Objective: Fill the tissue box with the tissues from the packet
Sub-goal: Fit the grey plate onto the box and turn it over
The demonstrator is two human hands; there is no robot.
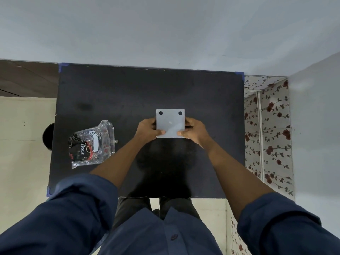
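A square white tissue box (170,119) with two black dots near its far edge sits mid-table, its flat white face toward me. My left hand (149,131) grips its left side, thumb on the near edge. My right hand (195,130) grips the right side the same way. The clear plastic tissue packet (92,144), printed in black and red, lies crumpled on the table to the left, apart from both hands. No tissues show outside the box or packet.
The black table (119,92) has blue tape at its corners. A wall runs along its far edge. A floral-patterned cabinet (270,129) stands on the right. A dark round object (48,136) pokes out at the table's left edge.
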